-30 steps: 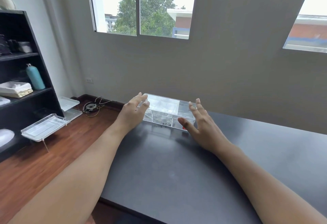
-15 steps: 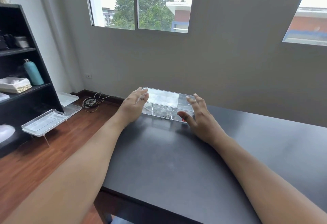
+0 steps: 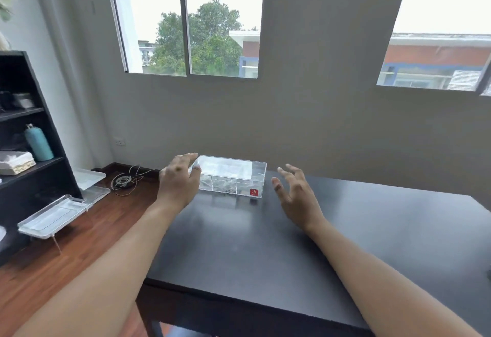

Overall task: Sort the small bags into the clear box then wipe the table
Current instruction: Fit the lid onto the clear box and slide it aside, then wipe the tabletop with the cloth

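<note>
A clear box [image 3: 230, 179] with a lid and a small red label stands at the far left corner of the black table [image 3: 265, 243]. Small dark items show faintly through its front wall; I cannot make them out. My left hand [image 3: 178, 183] rests against the box's left end, thumb touching the near corner, fingers spread and blurred. To the right of the box, apart from it, my right hand [image 3: 295, 195] hovers with its fingers apart, holding nothing.
A black shelf unit [image 3: 29, 166] stands at the left with a teal bottle [image 3: 39, 143] and a basket [image 3: 15, 162]. Clear trays [image 3: 54, 215] and a coil of cable [image 3: 125, 180] lie on the wooden floor. A grey wall with windows runs behind the table.
My right hand has come off the box's right end and moved right. The left hand stays at the left end. The box's red label shows now.
</note>
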{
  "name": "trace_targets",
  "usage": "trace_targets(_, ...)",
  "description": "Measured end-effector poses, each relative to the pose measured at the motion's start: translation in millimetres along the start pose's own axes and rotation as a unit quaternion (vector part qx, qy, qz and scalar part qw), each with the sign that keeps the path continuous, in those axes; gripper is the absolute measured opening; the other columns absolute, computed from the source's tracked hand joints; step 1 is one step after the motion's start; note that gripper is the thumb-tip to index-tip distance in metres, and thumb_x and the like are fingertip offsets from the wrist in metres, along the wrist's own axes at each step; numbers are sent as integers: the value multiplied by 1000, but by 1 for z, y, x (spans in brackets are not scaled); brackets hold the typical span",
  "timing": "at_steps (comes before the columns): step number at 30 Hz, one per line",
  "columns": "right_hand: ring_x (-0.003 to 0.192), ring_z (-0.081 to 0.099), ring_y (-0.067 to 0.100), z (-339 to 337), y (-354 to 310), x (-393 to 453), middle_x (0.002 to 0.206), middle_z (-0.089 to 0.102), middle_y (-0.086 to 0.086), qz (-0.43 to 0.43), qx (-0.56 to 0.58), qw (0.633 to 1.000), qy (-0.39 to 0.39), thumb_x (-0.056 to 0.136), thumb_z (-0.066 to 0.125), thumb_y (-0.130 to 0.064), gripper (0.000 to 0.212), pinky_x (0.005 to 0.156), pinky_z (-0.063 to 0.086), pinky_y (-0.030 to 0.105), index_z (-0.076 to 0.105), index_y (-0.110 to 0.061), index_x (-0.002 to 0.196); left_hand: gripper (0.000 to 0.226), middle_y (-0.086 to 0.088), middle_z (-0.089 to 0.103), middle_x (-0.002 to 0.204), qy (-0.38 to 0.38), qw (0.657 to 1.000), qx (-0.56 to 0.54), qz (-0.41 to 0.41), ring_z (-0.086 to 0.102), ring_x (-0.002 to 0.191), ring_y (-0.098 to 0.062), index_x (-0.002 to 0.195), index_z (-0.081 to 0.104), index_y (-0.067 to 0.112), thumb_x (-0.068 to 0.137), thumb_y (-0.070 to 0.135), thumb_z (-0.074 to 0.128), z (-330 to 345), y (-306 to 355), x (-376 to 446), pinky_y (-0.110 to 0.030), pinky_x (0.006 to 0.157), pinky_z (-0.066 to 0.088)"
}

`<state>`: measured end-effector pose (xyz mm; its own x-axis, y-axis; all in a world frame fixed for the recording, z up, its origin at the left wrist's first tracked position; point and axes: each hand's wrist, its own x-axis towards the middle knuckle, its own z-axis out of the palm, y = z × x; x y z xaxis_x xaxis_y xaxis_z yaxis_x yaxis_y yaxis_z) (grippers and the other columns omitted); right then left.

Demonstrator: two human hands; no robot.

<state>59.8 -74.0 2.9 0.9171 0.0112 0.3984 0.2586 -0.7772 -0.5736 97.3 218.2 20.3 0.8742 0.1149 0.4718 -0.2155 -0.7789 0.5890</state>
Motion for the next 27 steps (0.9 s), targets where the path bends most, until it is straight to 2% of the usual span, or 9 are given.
trace_targets(4,140,48,24,-41,13,-12,153,48,5,-1,-79,997,-12,106,47,-40,52,116,39,38,52,-10,148,36,-1,63,137,-36,997,24,65,55,129,-23,132,63,20,103,31,45,5,53,1,-40,110,29)
trace_targets(8,134,53,29,-91,22,-24,146,54,8,63,-113,992,-8,107,42,-42,51,112,41,41,56,-9,144,31,7,68,126,-91,988,10,124,58,125,-18,127,64,25,102,33,46,29,116,-8,-37,107,30)
trace_targets(11,130,54,33,-128,35,-40,141,55,12,116,-150,982,-6,107,40,-42,49,110,43,44,60,-8,137,31,7,68,123,-137,977,5,164,58,123,-19,126,64,26,103,34,45,52,165,-23,-36,109,29)
trace_targets(21,136,48,30,-240,107,-124,145,52,10,251,-253,934,25,108,34,-45,51,112,36,42,59,-16,141,37,5,58,136,-256,916,-11,308,55,126,-18,127,64,28,100,45,47,147,303,-86,-38,110,31)
trace_targets(24,132,50,33,-270,134,-163,138,55,12,308,-284,907,37,107,35,-43,48,108,37,43,62,-16,135,39,5,57,138,-295,890,-24,346,55,126,-19,129,63,28,100,49,46,180,339,-115,-39,110,32)
trace_targets(27,131,51,35,-293,152,-200,136,55,13,361,-307,880,33,106,37,-46,49,106,39,46,60,-15,136,41,3,55,141,-332,870,-37,361,54,129,-20,131,62,29,99,51,47,206,366,-141,-42,110,33)
